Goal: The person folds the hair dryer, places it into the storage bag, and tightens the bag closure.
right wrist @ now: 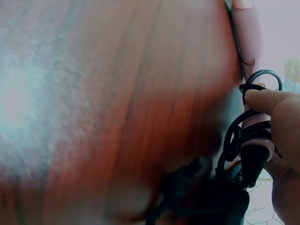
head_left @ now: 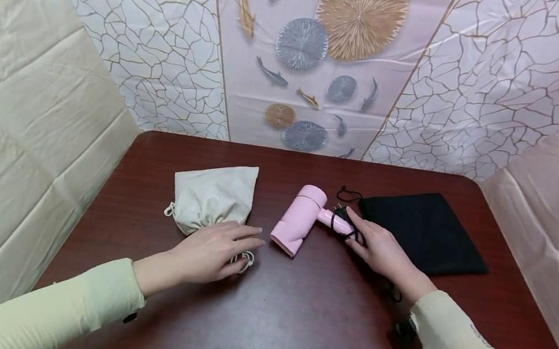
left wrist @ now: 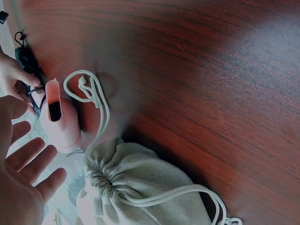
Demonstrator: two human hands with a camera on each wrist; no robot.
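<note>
Grips the dryer (head_left: 300, 215) by its handle (head_left: 327, 217) with the right hand (head_left: 382, 250), curling fingers and thumb round both pink plastic and wound cord (right wrist: 258, 126). Spreads the fingers of the left hand (head_left: 215, 248) loosely, over the near end of the pale bag (head_left: 217, 190). Has the dryer at mid-table, between the pale bag and the black bag (head_left: 429, 233).

Leaves a narrow strip of table (head_left: 302, 329) between nozzle (head_left: 286, 238) and left hand, but a broad stretch of wood from there to the near side. Stops at the backdrop (head_left: 298, 104) past the far edge. Crowds the right hand more, with the black bag just beside; cannot tell whether touching.

From the left wrist, shows the dark inside of the nozzle, the gathered mouth of the pale bag and a looped drawstring (left wrist: 103, 119), partly hidden by the hand in the head view. Shows a gap there, too, between left hand and cloth. From the right wrist, shows turns of cord round the lower handle; blurs into black below. From the head alone, shows the plug prongs (head_left: 337, 206) and the black bag's broad outline.
</note>
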